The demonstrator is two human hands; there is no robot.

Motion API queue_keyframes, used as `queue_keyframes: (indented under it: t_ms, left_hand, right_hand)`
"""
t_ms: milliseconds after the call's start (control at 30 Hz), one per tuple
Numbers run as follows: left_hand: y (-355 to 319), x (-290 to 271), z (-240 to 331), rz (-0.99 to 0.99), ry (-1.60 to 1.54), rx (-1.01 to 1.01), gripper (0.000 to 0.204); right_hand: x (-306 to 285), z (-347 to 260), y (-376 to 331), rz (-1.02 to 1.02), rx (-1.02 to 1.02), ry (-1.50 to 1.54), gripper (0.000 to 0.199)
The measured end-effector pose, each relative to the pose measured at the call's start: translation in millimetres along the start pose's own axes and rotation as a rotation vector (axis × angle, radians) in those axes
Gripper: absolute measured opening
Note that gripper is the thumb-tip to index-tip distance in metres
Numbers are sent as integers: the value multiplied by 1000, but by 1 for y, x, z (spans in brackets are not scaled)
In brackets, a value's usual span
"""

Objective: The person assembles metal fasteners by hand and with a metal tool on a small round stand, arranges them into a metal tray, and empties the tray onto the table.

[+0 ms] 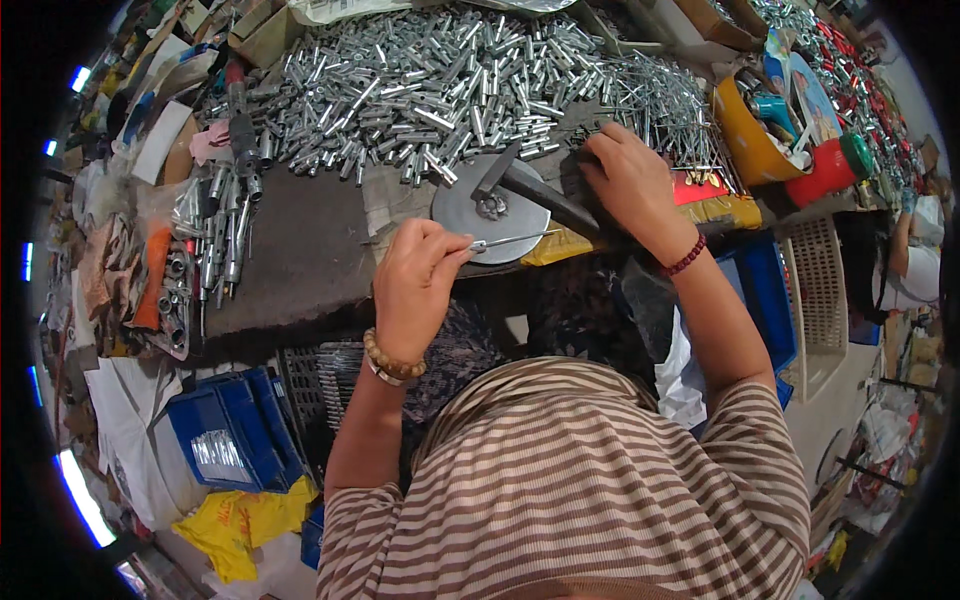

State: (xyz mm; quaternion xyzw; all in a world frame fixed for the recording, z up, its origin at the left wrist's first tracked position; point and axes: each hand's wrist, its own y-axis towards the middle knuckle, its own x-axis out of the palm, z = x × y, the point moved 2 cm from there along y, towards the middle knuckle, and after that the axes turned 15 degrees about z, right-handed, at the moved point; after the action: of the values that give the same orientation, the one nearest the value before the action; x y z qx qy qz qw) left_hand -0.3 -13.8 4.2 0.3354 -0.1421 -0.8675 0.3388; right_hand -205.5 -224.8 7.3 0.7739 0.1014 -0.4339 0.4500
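My left hand (418, 278) pinches a thin metal pin (512, 240) that points right onto a round grey steel disc (462, 212) at the bench edge. A small metal piece (492, 206) sits in the middle of the disc. My right hand (628, 178) grips the dark handle of a hammer (528, 186), whose head rests over the disc. A beaded bracelet is on each wrist.
A big heap of short silver tubes (430, 85) and thin pins (665, 105) covers the bench behind. Tools and sockets (215, 240) lie at left. Blue bins (235, 430) stand below left, a blue crate (765, 290) and white basket (825, 290) right. Another person (915, 250) sits far right.
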Motion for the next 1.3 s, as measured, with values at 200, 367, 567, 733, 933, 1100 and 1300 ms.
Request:
queue_keyframes:
  t_ms: [200, 367, 567, 733, 933, 1100, 1300]
  left_hand:
    - [1, 1, -2, 7, 10, 41, 9]
    - [3, 0, 3, 9, -8, 25, 9]
    - [-1, -2, -3, 10, 12, 54, 11]
    - [1, 0, -5, 0, 21, 86, 13]
    - [0, -1, -3, 9, 30, 51, 9]
    - [0, -1, -2, 2, 36, 53, 10]
    - [0, 0, -2, 10, 47, 72, 10]
  right_hand:
    - [-2, -6, 10, -34, -118, -74, 15]
    - [5, -8, 17, -126, -178, -205, 17]
    - [-22, -66, 5, -261, 364, 665, 16]
    - [1, -95, -17, -23, 111, 768, 16]
    - [5, -99, -22, 46, -60, 598, 20]
    - [8, -101, -25, 65, -120, 543, 22]
    - [0, -106, -27, 50, -338, 298, 24]
